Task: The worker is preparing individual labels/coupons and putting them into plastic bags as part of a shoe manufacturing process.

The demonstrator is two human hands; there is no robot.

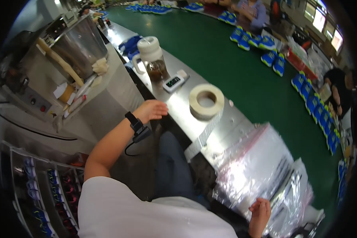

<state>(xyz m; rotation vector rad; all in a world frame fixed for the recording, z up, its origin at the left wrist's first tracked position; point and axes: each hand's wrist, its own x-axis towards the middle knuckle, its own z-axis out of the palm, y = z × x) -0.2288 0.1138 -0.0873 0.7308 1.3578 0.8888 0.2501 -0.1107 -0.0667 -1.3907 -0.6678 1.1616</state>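
Observation:
My left hand (pixel 152 110) hovers at the near edge of the metal table, fingers stretched out and holding nothing. A black strap with a small box and cable (pixel 138 129) is on that wrist. Closest to it on the table are a white digital timer (pixel 173 83) and a big roll of white label tape (pixel 206 102), whose loose strip hangs over the edge. Lower right, my right hand (pixel 260 214) is beside a stack of clear plastic bags (pixel 254 162), its fingers loosely bent and apart with nothing visible in them.
Beyond the table runs a green conveyor belt (pixel 194 43), with blue sneakers (pixel 315 107) lined along its far side and people working there. A lidded plastic jug (pixel 151 59) of dark drink stands near the timer. On my left are a metal machine (pixel 119 83) and a shoe rack (pixel 47 190).

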